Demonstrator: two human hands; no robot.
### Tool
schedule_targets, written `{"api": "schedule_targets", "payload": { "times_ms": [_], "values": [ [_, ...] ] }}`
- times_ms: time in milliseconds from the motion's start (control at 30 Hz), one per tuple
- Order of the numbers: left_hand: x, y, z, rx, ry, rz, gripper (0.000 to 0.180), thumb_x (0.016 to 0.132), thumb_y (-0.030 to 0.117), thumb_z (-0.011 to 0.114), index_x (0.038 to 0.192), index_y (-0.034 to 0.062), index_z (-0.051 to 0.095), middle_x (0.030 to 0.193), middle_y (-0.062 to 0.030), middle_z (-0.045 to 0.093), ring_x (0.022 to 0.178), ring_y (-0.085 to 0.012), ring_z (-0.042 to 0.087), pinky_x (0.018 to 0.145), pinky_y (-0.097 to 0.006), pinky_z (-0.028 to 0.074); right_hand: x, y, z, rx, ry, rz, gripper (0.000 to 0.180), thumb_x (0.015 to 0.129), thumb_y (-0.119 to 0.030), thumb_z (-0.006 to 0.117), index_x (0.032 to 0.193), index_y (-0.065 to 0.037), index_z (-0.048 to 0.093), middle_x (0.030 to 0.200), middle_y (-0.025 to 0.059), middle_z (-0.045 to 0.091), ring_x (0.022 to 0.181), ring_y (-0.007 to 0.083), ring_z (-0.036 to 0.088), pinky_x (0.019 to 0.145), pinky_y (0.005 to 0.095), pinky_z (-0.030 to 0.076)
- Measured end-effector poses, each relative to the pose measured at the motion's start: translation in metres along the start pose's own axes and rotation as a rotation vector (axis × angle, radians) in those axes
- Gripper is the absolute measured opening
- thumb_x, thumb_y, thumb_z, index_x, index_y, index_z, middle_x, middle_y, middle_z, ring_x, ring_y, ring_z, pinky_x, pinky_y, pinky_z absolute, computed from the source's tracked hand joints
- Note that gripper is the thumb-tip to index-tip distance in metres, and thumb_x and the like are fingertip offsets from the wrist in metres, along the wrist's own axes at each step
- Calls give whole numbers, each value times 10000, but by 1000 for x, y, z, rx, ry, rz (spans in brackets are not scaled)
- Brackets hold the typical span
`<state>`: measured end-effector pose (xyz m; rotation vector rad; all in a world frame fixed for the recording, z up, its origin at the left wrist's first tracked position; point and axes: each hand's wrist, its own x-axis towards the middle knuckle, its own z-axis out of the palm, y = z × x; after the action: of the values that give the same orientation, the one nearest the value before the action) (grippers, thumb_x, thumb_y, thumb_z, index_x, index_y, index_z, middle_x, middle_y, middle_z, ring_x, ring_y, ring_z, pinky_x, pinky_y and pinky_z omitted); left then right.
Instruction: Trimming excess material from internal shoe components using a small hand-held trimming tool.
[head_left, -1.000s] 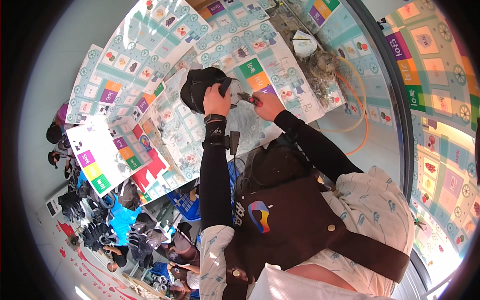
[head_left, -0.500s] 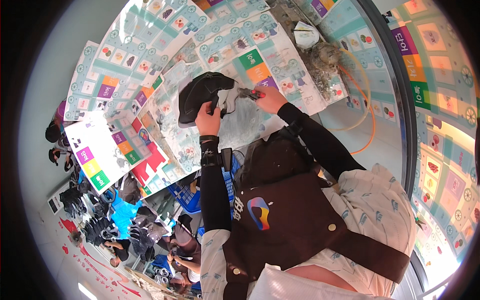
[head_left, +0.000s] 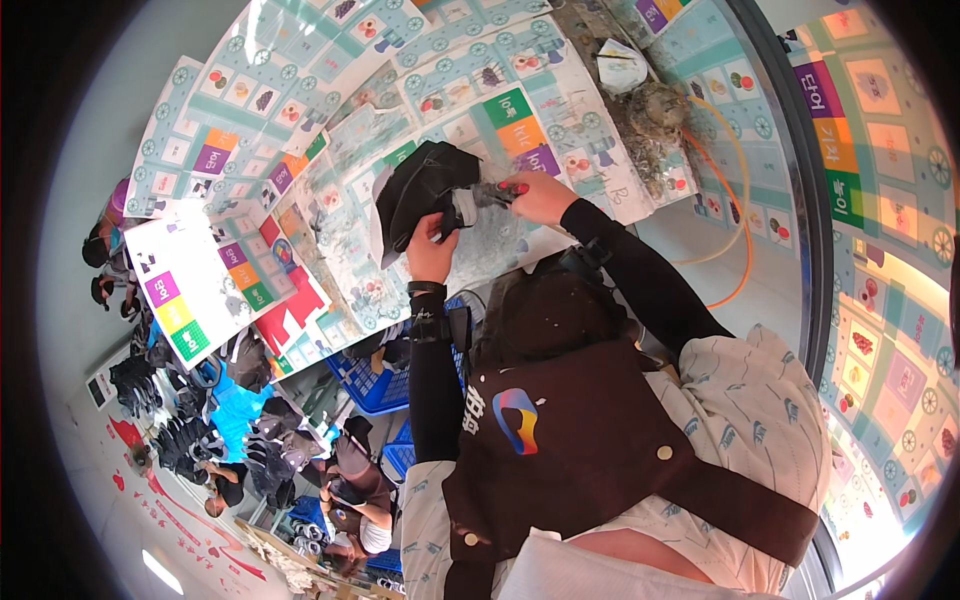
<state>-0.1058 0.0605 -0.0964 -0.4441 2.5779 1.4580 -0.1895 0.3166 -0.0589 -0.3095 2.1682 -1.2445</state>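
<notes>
A black shoe upper (head_left: 424, 185) with pale grey lining is held up above the covered worktable (head_left: 505, 240). My left hand (head_left: 432, 250) pinches its near edge, thumb and fingers closed on the dark material. On the right, my right hand (head_left: 543, 198) is closed around small red-handled scissors (head_left: 514, 190). Their dark tips point left and reach the upper's lining edge. Whether the blades are open or touching the material is too small to tell.
Illustrated plastic sheets cover the table and the upright panels around it. A white piece (head_left: 620, 66) lies at the dirty far right edge, near an orange hose (head_left: 745, 262). Blue baskets (head_left: 375, 385) stand below left, with dark shoe parts and other people beyond.
My left hand has moved slightly right and down, turning the upper so that its shape looks narrower. The scissors in my right hand are now closer to the black part.
</notes>
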Motion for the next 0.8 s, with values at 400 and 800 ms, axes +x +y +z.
{"api": "schedule_targets", "payload": {
  "times_ms": [400,800],
  "values": [
    [12,-16,-44,-68,309,26,216,896,114,694,1060,-16,638,888,-45,680,783,-111,619,706,-283,500,3,48,-27,-83,218,169,383,815,-164,633,1148,19,588,1028,247,705,955,387,689,795,525,527],
    [-21,28,-72,-896,31,-171,367,959,64,585,1318,-10,592,1231,-96,667,1106,-205,652,947,-339,545,28,56,6,277,384,-144,674,905,-560,659,1127,76,650,1093,291,657,1093,438,610,1009,486,447]
  ]
}}
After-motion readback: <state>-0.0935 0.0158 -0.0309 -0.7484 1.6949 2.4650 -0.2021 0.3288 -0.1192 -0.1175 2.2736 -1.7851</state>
